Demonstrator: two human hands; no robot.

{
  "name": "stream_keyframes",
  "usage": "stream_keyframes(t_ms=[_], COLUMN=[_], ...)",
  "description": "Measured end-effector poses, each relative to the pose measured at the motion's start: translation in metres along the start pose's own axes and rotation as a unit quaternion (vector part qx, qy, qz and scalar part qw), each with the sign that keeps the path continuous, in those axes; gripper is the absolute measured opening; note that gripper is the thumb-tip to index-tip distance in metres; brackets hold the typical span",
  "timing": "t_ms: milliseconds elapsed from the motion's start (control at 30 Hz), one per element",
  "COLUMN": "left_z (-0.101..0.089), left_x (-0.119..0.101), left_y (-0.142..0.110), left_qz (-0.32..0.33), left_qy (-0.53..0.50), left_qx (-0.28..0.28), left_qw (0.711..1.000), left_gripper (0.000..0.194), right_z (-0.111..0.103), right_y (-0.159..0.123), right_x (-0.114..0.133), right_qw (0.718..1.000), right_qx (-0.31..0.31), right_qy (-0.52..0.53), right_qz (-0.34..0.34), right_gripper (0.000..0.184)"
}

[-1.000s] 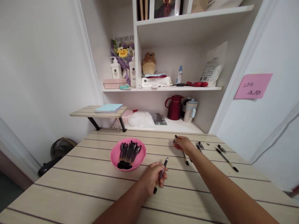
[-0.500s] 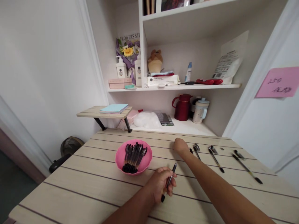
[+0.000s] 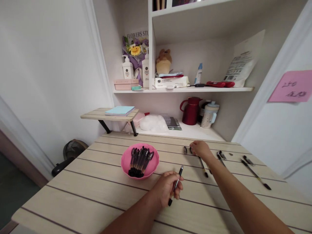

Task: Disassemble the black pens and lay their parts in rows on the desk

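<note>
My left hand (image 3: 170, 187) is closed around an uncapped pen (image 3: 176, 184), its metal tip pointing up and away. Farther forward on the right, my right hand (image 3: 201, 149) has its fingers bent together at a dark pen cap (image 3: 191, 150). Just left of those fingers another small cap (image 3: 185, 150) lies on the table. An uncapped pen (image 3: 203, 168) lies partly under my right hand and wrist. To the left of my left hand, a pink bowl (image 3: 124, 163) with a scalloped rim holds a bundle of capped black pens (image 3: 140, 161).
Farther right on the slatted table (image 3: 97, 195) lie a pen (image 3: 220, 158) and another pen (image 3: 255, 175), with caps beside them. A small riser (image 3: 94, 114) bears blue paper (image 3: 120, 110). Behind stand a red jug (image 3: 191, 110) and a tumbler (image 3: 209, 115).
My right hand has moved right, uncovering a cap on the table and now covering part of the pens there. My left hand still holds its pen in nearly the same place.
</note>
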State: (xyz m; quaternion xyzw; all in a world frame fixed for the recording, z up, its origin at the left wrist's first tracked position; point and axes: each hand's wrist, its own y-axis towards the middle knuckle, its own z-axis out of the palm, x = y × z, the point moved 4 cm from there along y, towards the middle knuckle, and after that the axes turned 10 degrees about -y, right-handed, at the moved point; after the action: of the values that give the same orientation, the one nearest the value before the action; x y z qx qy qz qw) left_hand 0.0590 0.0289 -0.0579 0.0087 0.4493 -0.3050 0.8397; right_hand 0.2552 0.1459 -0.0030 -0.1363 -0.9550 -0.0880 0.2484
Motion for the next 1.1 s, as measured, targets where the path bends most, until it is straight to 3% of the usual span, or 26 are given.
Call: stream_keyframes(t_ms=[100, 200, 233, 300, 333, 467, 600, 900, 1100], left_z=[0.001, 0.001, 0.002, 0.002, 0.003, 0.003, 0.003, 0.002, 0.001], left_x=[-0.001, -0.001, -0.001, -0.002, -0.002, -0.003, -0.003, -0.003, -0.006], left_y=[-0.001, -0.001, -0.001, -0.001, -0.001, -0.001, -0.003, -0.001, -0.001], left_qz=[0.002, 0.003, 0.004, 0.006, 0.008, 0.010, 0.000, -0.002, -0.001], left_qy=[-0.013, -0.026, -0.029, -0.030, -0.029, -0.023, -0.020, -0.020, -0.014], left_qx=[-0.003, 0.000, 0.001, 0.004, 0.006, 0.005, -0.005, -0.006, 0.012], left_qw=[1.000, 1.000, 1.000, 1.000, 1.000, 1.000, 1.000, 1.000, 1.000], left_gripper=[0.028, 0.028, 0.028, 0.028, 0.028, 0.027, 0.026, 0.025, 0.024], right_z=[0.000, 0.016, 0.025, 0.036, 0.040, 0.047, 0.047, 0.044, 0.049], right_y=[-0.030, -0.072, -0.088, -0.112, -0.122, -0.136, -0.133, -0.131, -0.133], right_x=[-0.007, -0.001, 0.005, 0.017, 0.022, 0.036, 0.037, 0.037, 0.043], right_qw=[0.993, 0.970, 0.923, 0.889, 0.858, 0.799, 0.793, 0.811, 0.802], right_qx=[0.030, 0.097, 0.166, 0.210, 0.232, 0.236, 0.200, 0.126, 0.136], right_qy=[0.108, 0.222, 0.346, 0.407, 0.457, 0.552, 0.575, 0.572, 0.581], right_qz=[0.024, 0.022, 0.030, 0.027, 0.032, 0.031, 0.019, 0.017, 0.009], right_gripper=[0.026, 0.029, 0.030, 0.034, 0.034, 0.034, 0.031, 0.025, 0.024])
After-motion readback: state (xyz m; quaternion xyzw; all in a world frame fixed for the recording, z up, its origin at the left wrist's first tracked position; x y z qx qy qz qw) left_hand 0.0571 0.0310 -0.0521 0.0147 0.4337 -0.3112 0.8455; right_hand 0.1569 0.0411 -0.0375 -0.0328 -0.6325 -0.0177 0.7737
